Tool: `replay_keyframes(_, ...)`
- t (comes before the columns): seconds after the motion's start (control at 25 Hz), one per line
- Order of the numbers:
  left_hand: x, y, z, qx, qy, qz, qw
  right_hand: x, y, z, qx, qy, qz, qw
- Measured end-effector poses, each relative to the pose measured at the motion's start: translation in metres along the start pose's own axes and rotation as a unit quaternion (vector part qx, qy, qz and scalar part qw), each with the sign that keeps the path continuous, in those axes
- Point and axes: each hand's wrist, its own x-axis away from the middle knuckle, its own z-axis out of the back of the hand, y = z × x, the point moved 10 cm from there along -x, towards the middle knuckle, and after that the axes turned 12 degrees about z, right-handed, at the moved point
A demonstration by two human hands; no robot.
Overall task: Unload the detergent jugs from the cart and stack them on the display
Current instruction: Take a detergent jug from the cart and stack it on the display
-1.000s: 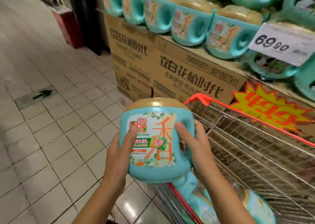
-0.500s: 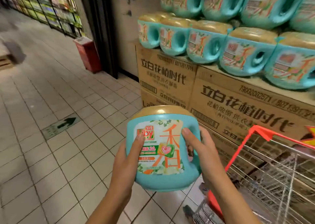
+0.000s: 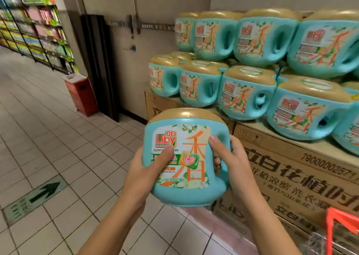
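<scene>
Gripping a squat, rounded teal plastic jug [image 3: 186, 194] with a glossy gold lid, you hold it upright over the tiled floor [image 3: 58, 138], near the display. Your left hand [image 3: 141, 173] clasps its side, thumb across the "Liby" label. Your right hand [image 3: 233, 167] curls its fingers into the handle hole. Matching stacked jugs [image 3: 246, 93] sit on printed cardboard boxes [image 3: 291, 167].

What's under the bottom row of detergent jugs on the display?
Stacked cardboard boxes with printed lettering; the bottom-row jugs sit on their tops. The held jug covers part of the leftmost boxes, and what is inside the boxes cannot be seen.
</scene>
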Motion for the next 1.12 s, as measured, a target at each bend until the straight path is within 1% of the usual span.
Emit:
replay_keyframes(0.12,-0.054,0.035,0.005,0.000,-0.029,-0.021,0.999,-0.060,-0.007,-0.018,0.031,0.005,0.034,0.999)
replay_keyframes(0.32,-0.138,0.083,0.027,0.018,-0.058,-0.040,0.997,-0.137,-0.012,-0.054,0.052,0.020,0.067,0.996)
replay_keyframes(0.44,-0.191,0.119,0.040,0.011,-0.092,-0.060,0.994,-0.181,-0.012,-0.079,0.055,0.037,0.088,0.994)
replay_keyframes(0.64,-0.277,0.193,0.068,-0.022,-0.155,-0.129,0.979,-0.258,-0.017,-0.130,0.122,0.054,0.128,0.983)
replay_keyframes(0.76,-0.319,0.235,0.078,-0.039,-0.192,-0.161,0.967,-0.298,-0.029,-0.156,0.138,0.070,0.157,0.975)
replay_keyframes(0.88,-0.355,0.272,0.081,-0.069,-0.214,-0.200,0.954,-0.332,-0.049,-0.170,0.198,0.085,0.194,0.957)
replay_keyframes(1.0,-0.396,0.301,0.076,-0.097,-0.215,-0.231,0.944,-0.363,-0.068,-0.180,0.251,0.087,0.233,0.935)
replay_keyframes(1.12,-0.433,0.321,0.063,-0.104,-0.221,-0.247,0.938,-0.396,-0.078,-0.180,0.302,0.106,0.251,0.913)
